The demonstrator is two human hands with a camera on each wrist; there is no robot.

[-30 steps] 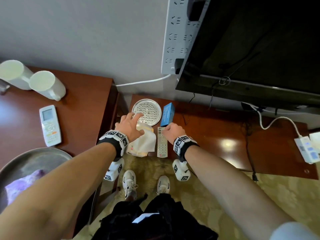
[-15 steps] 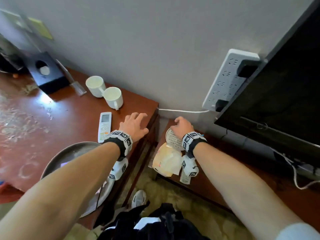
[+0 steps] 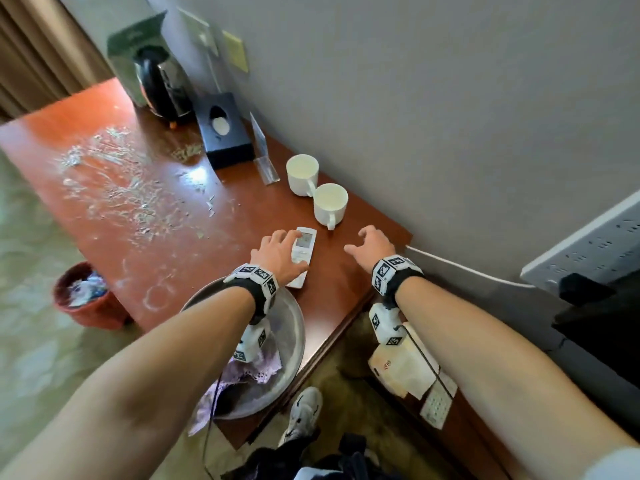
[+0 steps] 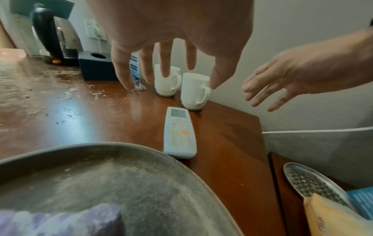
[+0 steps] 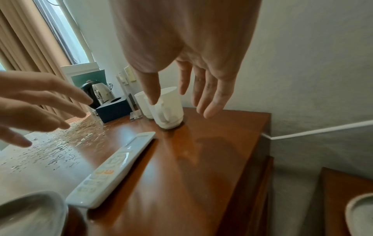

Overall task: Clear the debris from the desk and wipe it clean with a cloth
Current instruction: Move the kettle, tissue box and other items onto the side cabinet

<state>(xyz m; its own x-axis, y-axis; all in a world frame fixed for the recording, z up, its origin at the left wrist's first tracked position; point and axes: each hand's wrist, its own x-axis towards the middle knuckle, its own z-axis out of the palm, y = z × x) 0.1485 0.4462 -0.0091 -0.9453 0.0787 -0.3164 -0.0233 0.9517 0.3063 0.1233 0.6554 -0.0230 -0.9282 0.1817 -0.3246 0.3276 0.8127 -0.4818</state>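
I hold both hands empty, fingers spread, over the desk (image 3: 221, 216): left hand (image 3: 280, 252) above the remote (image 4: 179, 132), right hand (image 3: 372, 245) near two mugs (image 3: 330, 202). Debris (image 3: 114, 188) lies at ten o'clock, cloth (image 3: 249, 375) in the basin (image 3: 294, 327) at six. Probably still clearing items; next I'd lift the remote

Daylight comes from the window (image 5: 66, 39) behind the kettle (image 3: 162, 84), soft and fairly bright. It leaves a white glare spot on the table (image 3: 221, 237) in front of the tissue box (image 3: 221, 133) and a long sheen among the debris (image 3: 114, 188). A faint shadow lies on the wood under the right hand (image 5: 201, 83). The head view bends strongly at its edges, and the forearms and floor near the bin (image 3: 86, 296) smear. In the left wrist view the basin (image 4: 181, 167) and cloth (image 4: 60, 222) are blurred and grainy.
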